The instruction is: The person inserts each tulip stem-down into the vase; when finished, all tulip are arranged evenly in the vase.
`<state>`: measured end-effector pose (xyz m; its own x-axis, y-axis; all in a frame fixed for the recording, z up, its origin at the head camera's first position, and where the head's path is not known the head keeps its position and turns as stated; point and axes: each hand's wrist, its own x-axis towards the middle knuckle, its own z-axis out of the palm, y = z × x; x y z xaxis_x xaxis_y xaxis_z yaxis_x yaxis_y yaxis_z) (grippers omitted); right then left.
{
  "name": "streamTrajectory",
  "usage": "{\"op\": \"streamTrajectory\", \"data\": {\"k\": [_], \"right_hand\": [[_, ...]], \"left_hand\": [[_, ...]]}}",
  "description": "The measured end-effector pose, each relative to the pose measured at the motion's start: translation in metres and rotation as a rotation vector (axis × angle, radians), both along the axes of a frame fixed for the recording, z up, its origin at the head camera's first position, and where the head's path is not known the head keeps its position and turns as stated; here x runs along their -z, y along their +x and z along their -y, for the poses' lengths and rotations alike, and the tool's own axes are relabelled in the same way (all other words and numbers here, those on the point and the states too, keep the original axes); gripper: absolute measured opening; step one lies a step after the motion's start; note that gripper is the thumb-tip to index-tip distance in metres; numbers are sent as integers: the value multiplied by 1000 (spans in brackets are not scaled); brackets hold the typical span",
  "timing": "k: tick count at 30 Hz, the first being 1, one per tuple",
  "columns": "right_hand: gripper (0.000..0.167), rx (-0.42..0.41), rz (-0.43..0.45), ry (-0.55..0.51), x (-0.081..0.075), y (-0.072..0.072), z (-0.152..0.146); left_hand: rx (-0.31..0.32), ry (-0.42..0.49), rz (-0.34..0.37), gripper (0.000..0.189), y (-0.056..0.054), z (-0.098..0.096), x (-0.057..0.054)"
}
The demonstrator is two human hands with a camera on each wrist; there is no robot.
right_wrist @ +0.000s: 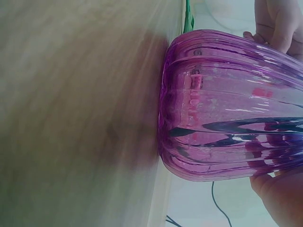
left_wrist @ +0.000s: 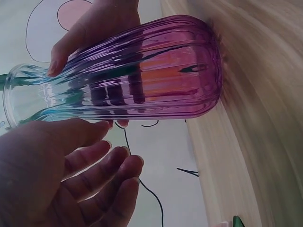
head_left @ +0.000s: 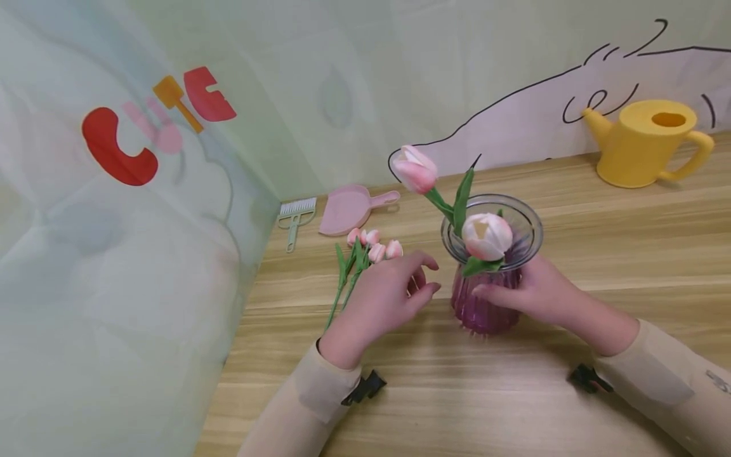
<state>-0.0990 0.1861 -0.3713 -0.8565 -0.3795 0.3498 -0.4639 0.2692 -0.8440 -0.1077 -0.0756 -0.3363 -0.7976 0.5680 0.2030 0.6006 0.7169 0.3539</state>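
My right hand (head_left: pixel 539 292) grips a ribbed glass vase (head_left: pixel 485 317), thumb on the near side. The vase shades from clear bluish at the rim to purple-pink at the base and stands on the table. Two pink-white artificial tulips stand in it: one tulip (head_left: pixel 415 169) leans out to the left, the other tulip (head_left: pixel 487 237) sits low at the rim. To the vase's left, my left hand (head_left: pixel 388 285) has loosely bent fingers and holds nothing. In the left wrist view, the left hand (left_wrist: pixel 71 175) is close beside the vase (left_wrist: pixel 180 71); whether it touches is unclear.
More tulips (head_left: pixel 377 252) lie on the wooden table (head_left: pixel 434 406), partly behind my left hand. A pink dustpan (head_left: pixel 346 209) and a small green brush (head_left: pixel 294 219) lie farther back. At the back right stands a yellow watering can (head_left: pixel 642 146). Printed cloth walls border the left and back.
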Motion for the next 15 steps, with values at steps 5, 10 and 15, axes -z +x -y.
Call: {"op": "streamTrajectory", "data": {"k": [5,10,15], "right_hand": [[79,5,3,-5,0,0,0],[80,7,14,6,0,1,0],[81,14,34,20,-1,1,0]], "left_hand": [[-1,-22,1,24,0,1,4],[-2,-86,31,31,1,2,7],[-6,-183,55,35,1,2,9]]}}
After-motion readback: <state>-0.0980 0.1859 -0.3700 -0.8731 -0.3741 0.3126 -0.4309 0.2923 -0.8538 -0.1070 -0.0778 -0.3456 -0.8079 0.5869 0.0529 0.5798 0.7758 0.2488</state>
